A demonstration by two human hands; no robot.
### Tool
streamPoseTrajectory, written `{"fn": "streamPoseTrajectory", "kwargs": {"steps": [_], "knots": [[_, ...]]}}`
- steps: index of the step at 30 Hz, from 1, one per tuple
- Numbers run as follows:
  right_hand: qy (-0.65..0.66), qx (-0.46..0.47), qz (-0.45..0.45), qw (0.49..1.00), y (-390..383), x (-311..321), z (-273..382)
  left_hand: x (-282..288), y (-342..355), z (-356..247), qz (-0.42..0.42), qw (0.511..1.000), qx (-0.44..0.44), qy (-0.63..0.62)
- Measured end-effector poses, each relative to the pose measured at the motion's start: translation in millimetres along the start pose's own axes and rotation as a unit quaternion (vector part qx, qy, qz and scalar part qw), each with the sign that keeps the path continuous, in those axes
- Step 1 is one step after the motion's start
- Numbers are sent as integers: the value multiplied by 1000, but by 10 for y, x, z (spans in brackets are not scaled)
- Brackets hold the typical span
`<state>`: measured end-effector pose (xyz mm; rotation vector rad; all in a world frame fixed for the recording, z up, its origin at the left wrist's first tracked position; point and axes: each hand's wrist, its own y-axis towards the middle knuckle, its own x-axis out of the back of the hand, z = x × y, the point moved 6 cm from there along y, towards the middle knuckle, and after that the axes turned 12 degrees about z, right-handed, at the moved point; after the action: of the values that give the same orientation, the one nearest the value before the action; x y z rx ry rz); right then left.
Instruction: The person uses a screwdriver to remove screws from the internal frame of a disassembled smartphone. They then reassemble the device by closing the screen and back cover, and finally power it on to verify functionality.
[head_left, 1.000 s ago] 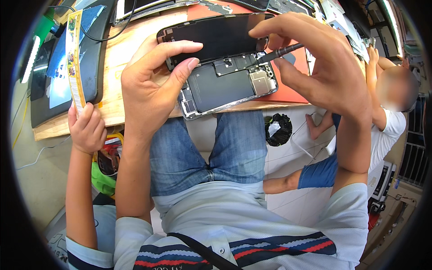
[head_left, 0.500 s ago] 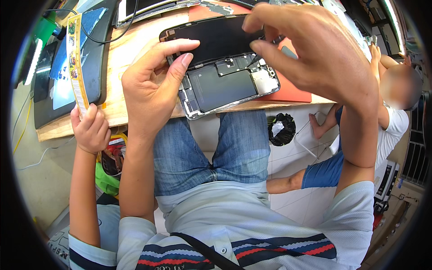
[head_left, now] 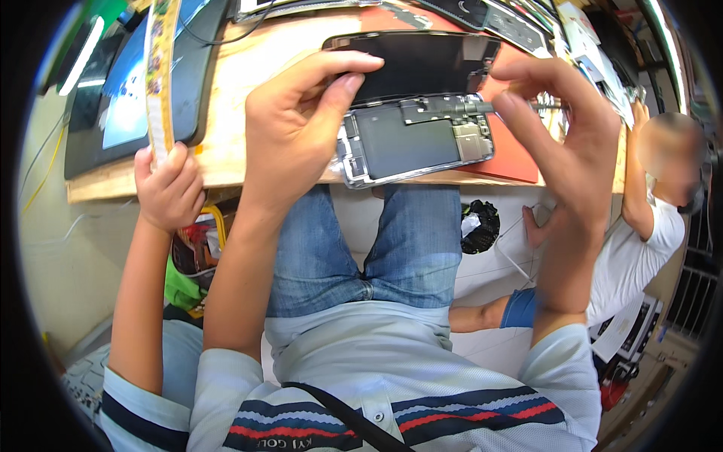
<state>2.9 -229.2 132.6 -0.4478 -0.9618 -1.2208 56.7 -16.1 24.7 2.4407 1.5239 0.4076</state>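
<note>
An opened smartphone lies at the table's near edge. Its dark screen (head_left: 429, 64) is tilted up on the far side, while the body with its black battery (head_left: 399, 142) and circuit parts lies exposed nearer me. My left hand (head_left: 301, 113) pinches the left edge of the screen between thumb and index finger. Right of the phone, my right hand (head_left: 561, 124) grips a slim grey pointed tool (head_left: 482, 108) between thumb and fingers. The tool's tip reaches over the circuit parts near the fold; blur hides its exact kind and whether it touches.
Another person's hand (head_left: 169, 181) at the left holds a printed yellow-and-white strip (head_left: 160, 83) over a dark mat (head_left: 192, 98). A red-orange mat (head_left: 516, 154) lies under the phone's right side. Phone parts (head_left: 520, 26) line the far edge. Someone in a white shirt (head_left: 629, 241) sits at right.
The phone sits farther right in view, as do my left hand and the mat. My right hand has lowered and turned, bringing the tool nearly level. The other person's strip stands more upright.
</note>
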Motion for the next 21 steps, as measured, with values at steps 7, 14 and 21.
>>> {"fn": "streamPoseTrajectory", "kwargs": {"steps": [7, 14, 21], "knots": [[254, -27, -71, 964, -437, -688, -116, 9, -19, 3, 6, 1000, -21, -4], [254, -17, -64, 965, -442, -824, -123, -8, 9, 18, -6, 998, -52, -15], [242, -32, -72, 967, -435, -818, -125, 0, 5, -9, 5, 999, -48, -7]]}}
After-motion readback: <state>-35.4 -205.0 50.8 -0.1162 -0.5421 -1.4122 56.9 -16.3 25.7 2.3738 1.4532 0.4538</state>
